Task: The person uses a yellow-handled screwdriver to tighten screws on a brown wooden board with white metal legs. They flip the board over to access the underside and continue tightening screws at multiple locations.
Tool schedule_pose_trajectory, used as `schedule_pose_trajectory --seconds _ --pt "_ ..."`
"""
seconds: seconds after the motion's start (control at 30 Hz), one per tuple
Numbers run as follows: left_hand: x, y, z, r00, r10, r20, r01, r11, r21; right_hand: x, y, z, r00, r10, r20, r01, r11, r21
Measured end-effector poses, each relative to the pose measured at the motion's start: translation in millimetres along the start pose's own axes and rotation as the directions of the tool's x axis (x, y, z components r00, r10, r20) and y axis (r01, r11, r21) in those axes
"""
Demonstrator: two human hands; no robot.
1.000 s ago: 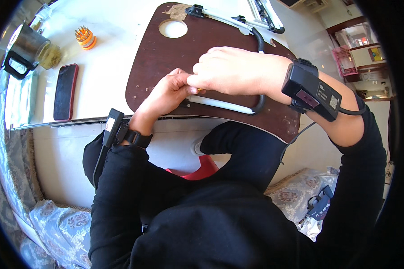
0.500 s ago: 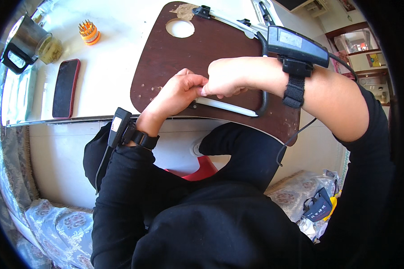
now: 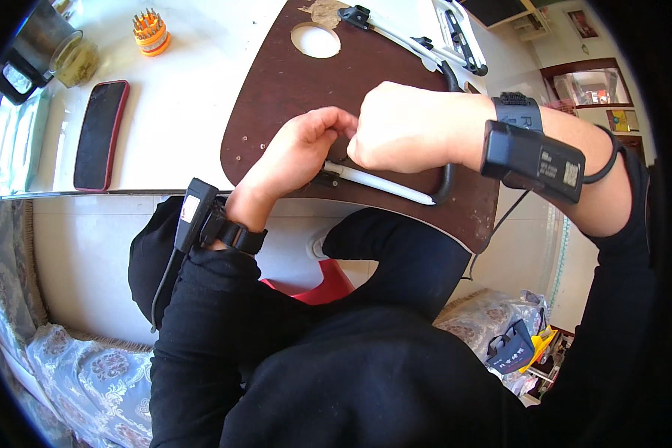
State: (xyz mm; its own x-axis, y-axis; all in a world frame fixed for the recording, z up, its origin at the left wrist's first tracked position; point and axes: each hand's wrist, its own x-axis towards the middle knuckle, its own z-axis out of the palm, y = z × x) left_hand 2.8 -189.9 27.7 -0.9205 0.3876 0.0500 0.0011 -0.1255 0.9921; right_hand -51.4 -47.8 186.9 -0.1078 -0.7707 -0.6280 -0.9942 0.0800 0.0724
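Observation:
A dark brown board [image 3: 276, 97] with a round cut-out lies on the white table, overhanging its front edge. White tubular legs with black fittings are attached to it; the near white leg [image 3: 384, 184] runs below my hands to a black bent tube [image 3: 447, 179]. Above that leg's left end, my left hand [image 3: 299, 147] is closed, thumb and fingers pinched together. My right hand [image 3: 396, 128] forms a fist against its fingertips, knuckles up. Whatever lies between the fingers, if anything, is hidden behind the right hand.
An orange holder of screwdriver bits [image 3: 152, 41] stands at the back left. Nearer are a red-edged phone [image 3: 101, 136], a glass cup [image 3: 75, 61] and a metal jug [image 3: 41, 41]. A white frame with a black bar [image 3: 464, 41] lies at the back right.
My right forearm has turned, so the wrist device now faces nearer me, and the fist has rolled knuckles up. My left hand stays about in place. The view has shifted slightly.

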Motion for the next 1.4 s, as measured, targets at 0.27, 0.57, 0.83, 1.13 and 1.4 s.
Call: schedule_pose_trajectory --seconds 0.27,0.57,0.83,1.13,1.4 --pt "-8.0 7.2 -2.0 0.996 -0.029 0.086 0.027 0.999 0.030 11.0 -6.0 4.5 0.962 -0.262 -0.081 0.229 0.929 -0.289" --pt "-8.6 8.7 2.8 0.997 0.072 0.014 -0.073 0.941 0.329 -8.7 -34.8 6.9 0.844 0.479 -0.240 -0.345 0.829 0.439" --pt "-5.1 0.5 -0.8 0.996 0.015 0.084 -0.031 0.980 0.198 -3.4 -25.7 7.4 0.826 0.550 0.125 -0.463 0.534 0.708" --pt "-6.3 1.9 -9.2 0.980 -0.041 0.196 -0.003 0.975 0.220 -12.8 -2.0 7.8 0.967 -0.027 -0.252 0.074 0.981 0.180" --pt "-4.9 0.6 1.1 0.998 -0.065 0.002 0.064 0.987 0.151 -10.9 -17.9 13.5 0.957 0.102 -0.270 -0.110 0.994 -0.017"
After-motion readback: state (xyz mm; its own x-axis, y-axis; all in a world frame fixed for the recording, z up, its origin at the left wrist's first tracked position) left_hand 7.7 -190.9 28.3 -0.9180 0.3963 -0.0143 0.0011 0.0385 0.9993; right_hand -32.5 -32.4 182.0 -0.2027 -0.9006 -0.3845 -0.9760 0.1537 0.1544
